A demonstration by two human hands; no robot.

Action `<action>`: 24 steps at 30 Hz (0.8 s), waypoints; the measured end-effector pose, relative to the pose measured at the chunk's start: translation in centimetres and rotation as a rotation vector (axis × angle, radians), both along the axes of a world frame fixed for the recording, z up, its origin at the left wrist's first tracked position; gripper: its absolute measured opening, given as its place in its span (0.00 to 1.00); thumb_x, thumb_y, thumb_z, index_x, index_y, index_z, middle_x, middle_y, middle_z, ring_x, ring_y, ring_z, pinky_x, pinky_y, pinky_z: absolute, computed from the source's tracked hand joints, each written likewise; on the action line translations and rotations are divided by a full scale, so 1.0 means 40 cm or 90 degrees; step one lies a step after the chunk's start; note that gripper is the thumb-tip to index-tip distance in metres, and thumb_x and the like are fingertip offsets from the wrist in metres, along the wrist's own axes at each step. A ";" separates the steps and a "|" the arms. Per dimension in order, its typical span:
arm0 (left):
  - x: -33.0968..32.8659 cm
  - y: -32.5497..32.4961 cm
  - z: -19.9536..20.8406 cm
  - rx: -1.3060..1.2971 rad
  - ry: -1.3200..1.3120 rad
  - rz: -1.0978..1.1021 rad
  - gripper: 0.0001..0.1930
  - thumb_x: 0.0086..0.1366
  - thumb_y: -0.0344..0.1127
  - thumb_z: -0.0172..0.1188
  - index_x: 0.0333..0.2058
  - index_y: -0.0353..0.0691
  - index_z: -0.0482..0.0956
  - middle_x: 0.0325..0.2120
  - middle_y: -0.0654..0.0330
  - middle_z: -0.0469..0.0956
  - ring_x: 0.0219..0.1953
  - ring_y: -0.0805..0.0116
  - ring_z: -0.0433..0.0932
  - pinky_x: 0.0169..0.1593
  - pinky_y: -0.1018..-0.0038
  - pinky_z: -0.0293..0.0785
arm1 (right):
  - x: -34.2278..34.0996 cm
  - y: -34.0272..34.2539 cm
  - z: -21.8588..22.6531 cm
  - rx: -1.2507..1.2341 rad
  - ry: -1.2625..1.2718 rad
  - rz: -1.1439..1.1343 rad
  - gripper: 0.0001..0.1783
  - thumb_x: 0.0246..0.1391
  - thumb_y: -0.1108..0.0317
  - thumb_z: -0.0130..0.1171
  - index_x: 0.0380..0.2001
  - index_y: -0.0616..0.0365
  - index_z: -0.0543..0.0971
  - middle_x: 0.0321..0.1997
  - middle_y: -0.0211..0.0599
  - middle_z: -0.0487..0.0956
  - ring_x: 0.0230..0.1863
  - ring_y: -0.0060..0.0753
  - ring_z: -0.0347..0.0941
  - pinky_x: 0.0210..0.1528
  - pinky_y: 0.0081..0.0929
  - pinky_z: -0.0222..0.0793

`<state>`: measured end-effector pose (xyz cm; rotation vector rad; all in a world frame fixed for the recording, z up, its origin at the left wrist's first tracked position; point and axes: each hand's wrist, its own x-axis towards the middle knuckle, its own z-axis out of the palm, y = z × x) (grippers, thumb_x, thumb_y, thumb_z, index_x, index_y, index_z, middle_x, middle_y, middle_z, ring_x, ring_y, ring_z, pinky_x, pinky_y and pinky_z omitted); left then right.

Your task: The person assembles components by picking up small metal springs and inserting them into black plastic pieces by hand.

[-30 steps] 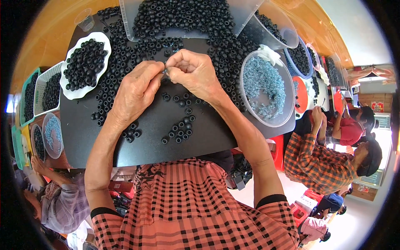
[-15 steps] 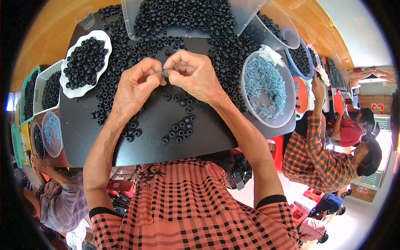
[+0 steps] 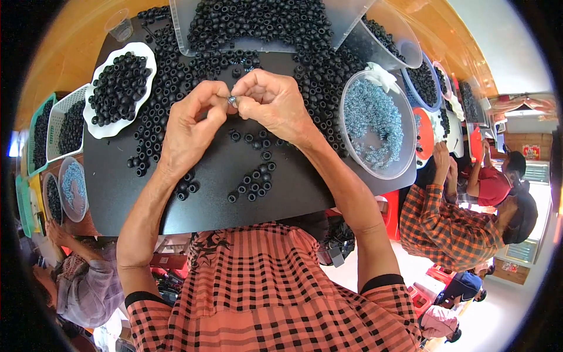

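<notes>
Over the dark table, my left hand (image 3: 193,123) and my right hand (image 3: 275,108) meet fingertip to fingertip. A small shiny bluish piece (image 3: 232,101) is pinched between the thumb and forefinger of my right hand. My left fingertips close in on its other side; their exact grip is partly hidden. Around and behind both hands lie many loose black ring-like pieces (image 3: 319,88). Closer to me a small group of these black pieces (image 3: 252,185) lies on the table top. To the right, a clear round tub (image 3: 344,135) holds many small light-blue clear pieces.
A large clear bin (image 3: 180,29) of black pieces stands at the back. On the left are a white scalloped plate (image 3: 151,70) and a white basket (image 3: 54,132), both with black pieces. A clear cup (image 3: 120,28) stands far left. Co-workers sit on both sides, one in orange plaid (image 3: 451,223).
My hands stay almost in place, with small finger movements; the bluish piece shows more clearly. At the right, the co-worker in orange plaid has drawn an outstretched arm back.
</notes>
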<state>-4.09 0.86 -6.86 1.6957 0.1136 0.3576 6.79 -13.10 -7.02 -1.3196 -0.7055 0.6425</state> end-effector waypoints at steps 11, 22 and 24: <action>-0.001 0.000 0.007 0.248 -0.058 0.022 0.13 0.57 0.21 0.54 0.42 0.33 0.73 0.30 0.57 0.79 0.33 0.70 0.80 0.39 0.76 0.74 | 0.007 -0.004 0.002 -0.041 -0.009 0.003 0.05 0.48 0.79 0.58 0.30 0.64 0.76 0.27 0.31 0.78 0.28 0.17 0.74 0.30 0.15 0.71; 0.007 -0.007 0.005 0.268 -0.060 0.020 0.10 0.57 0.22 0.55 0.39 0.32 0.74 0.32 0.55 0.76 0.37 0.65 0.77 0.42 0.72 0.73 | 0.050 -0.025 0.022 -0.120 -0.261 -0.185 0.04 0.48 0.81 0.56 0.30 0.65 0.77 0.22 0.23 0.76 0.22 0.09 0.66 0.24 0.12 0.63; 0.014 -0.009 -0.001 0.322 -0.105 0.016 0.10 0.56 0.23 0.55 0.38 0.32 0.74 0.33 0.54 0.75 0.40 0.61 0.76 0.45 0.70 0.72 | 0.054 -0.029 0.020 -0.137 -0.336 -0.200 0.03 0.47 0.79 0.57 0.28 0.65 0.78 0.22 0.24 0.76 0.21 0.10 0.66 0.23 0.13 0.63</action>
